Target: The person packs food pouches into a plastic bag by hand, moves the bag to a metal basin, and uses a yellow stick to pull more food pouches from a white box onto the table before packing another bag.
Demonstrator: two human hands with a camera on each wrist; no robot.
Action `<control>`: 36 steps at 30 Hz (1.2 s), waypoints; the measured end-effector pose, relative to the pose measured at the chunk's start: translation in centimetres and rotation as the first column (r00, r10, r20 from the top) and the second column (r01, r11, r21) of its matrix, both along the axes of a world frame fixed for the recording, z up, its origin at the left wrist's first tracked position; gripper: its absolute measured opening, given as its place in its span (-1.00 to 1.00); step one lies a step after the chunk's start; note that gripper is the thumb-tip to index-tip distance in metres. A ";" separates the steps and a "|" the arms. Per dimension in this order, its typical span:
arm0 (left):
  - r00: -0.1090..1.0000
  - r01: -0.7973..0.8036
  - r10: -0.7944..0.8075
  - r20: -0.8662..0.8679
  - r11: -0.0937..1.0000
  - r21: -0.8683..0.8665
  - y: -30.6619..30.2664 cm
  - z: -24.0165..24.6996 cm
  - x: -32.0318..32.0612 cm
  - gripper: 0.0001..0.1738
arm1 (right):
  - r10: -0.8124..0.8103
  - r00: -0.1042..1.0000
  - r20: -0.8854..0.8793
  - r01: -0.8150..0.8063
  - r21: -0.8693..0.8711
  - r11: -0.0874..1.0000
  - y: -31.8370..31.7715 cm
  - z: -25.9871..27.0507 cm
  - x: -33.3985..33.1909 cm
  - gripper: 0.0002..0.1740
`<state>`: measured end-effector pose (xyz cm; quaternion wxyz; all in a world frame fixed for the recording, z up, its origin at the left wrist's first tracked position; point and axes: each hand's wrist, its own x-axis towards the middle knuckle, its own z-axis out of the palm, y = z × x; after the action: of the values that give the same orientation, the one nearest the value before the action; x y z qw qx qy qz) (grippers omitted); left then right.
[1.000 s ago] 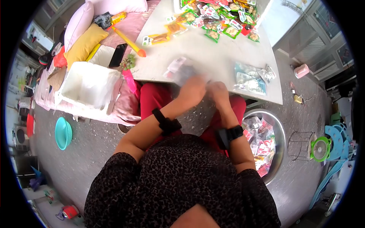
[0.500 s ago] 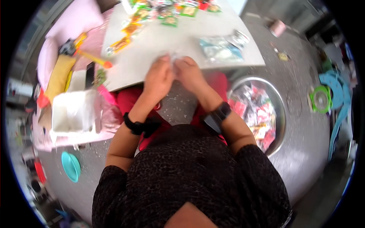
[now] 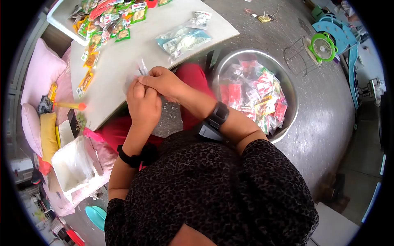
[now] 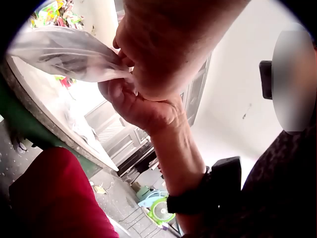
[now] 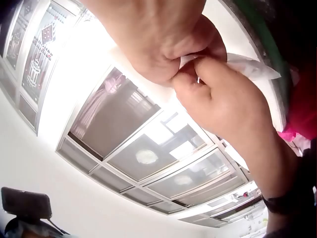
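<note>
one clear bag (image 4: 69, 54) juts beyond left grip (image 3: 143, 103) and right grip (image 3: 166, 83), both pinching its end.

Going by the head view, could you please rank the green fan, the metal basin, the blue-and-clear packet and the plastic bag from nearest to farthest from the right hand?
From the right hand:
1. Plastic bag: in its grip.
2. Blue-and-clear packet: ahead, on the table.
3. Metal basin: off to the right.
4. Green fan: farther right, past the basin.
</note>
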<state>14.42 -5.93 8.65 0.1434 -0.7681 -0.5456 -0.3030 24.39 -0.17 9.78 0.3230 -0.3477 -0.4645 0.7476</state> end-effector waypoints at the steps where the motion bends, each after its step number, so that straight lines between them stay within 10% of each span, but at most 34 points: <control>1: 1.000 0.004 -0.003 -0.021 1.000 0.014 0.0 -0.1 0.6 -0.76 | -0.002 1.000 0.029 0.002 0.001 1.000 0.0 0.0 0.2 -0.72; 8: 0.975 0.193 -0.186 -0.118 0.980 0.053 0.2 -0.1 3.7 -0.81 | -0.251 0.953 -0.168 0.246 -0.049 0.968 0.0 -2.8 2.8 -0.78; 12: 0.941 0.332 -0.323 -0.100 0.939 0.090 0.6 -0.4 5.9 -0.83 | -0.480 0.863 0.157 0.298 0.609 0.735 -0.6 -2.6 6.8 -0.71; 17: 0.869 0.494 -0.494 0.009 0.869 -0.034 1.1 -0.4 7.8 -0.78 | -0.638 0.713 0.290 0.243 0.751 0.614 -1.0 -3.9 11.8 -0.77; 19: 0.854 0.520 -0.518 0.045 0.853 -0.044 1.1 -0.1 7.4 -0.76 | -0.773 0.582 0.251 0.024 0.946 0.324 0.7 -7.4 15.9 -0.76; 21: 0.880 0.472 -0.471 0.061 0.882 -0.004 1.5 -0.4 5.5 -0.75 | -0.791 0.449 0.417 -0.004 0.886 0.464 1.0 -7.9 21.0 -0.72; 24: 0.933 0.348 -0.327 0.150 0.926 -0.145 2.2 -1.9 1.7 -0.77 | -0.719 0.508 0.474 0.460 0.556 0.692 -0.3 -6.1 26.6 -0.72; 29: 0.984 0.152 -0.108 0.141 0.920 -0.361 1.7 -8.9 -5.5 -0.82 | -0.753 0.105 0.650 0.028 0.755 0.655 -1.9 -9.7 32.6 -0.69; 36: 0.993 0.007 0.079 0.092 0.723 -0.691 -2.9 -17.5 -12.3 -0.85 | -0.630 -0.046 0.775 0.102 0.631 0.769 -5.0 -19.5 41.9 -0.65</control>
<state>2.07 -8.83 -8.85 -0.1781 -0.7368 -0.6412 -0.1191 66.32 -5.17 -9.71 0.1790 -0.7943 -0.5749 0.0814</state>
